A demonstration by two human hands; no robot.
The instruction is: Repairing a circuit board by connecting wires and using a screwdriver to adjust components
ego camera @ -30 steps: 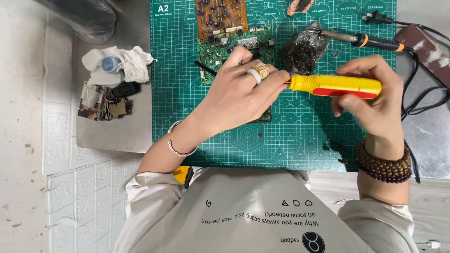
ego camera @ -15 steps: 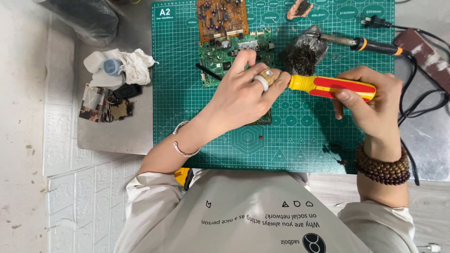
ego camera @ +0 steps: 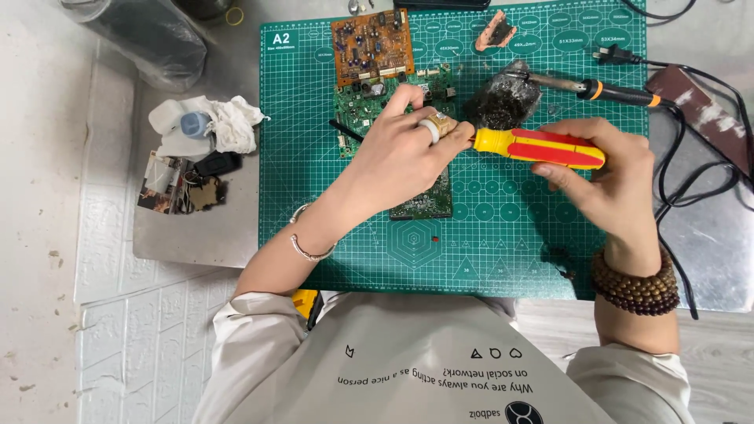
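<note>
Green everywhere here, since we've got a big green cutting mat (ego camera: 503, 235) covering most of the worktop (ego camera: 196, 235), and a green circuit board (ego camera: 377, 106) lying flat on it near the top middle. Our left hand (ego camera: 400, 157) is curled down over that board, fingers bent and pressing on it, with a pale ring showing on one finger. Our right hand (ego camera: 613, 184) is closed around the handle of a yellow and red screwdriver (ego camera: 538, 147), which lies nearly level and points left, its tip hidden right at the left hand's fingertips. Just above the green board sits a smaller brown circuit board (ego camera: 371, 43). A soldering iron (ego camera: 597, 90) lies near the top right of the mat, its tip by a dark clump of wire wool (ego camera: 501, 102). Off the mat on the left we've got a crumpled white rag (ego camera: 224, 126).
</note>
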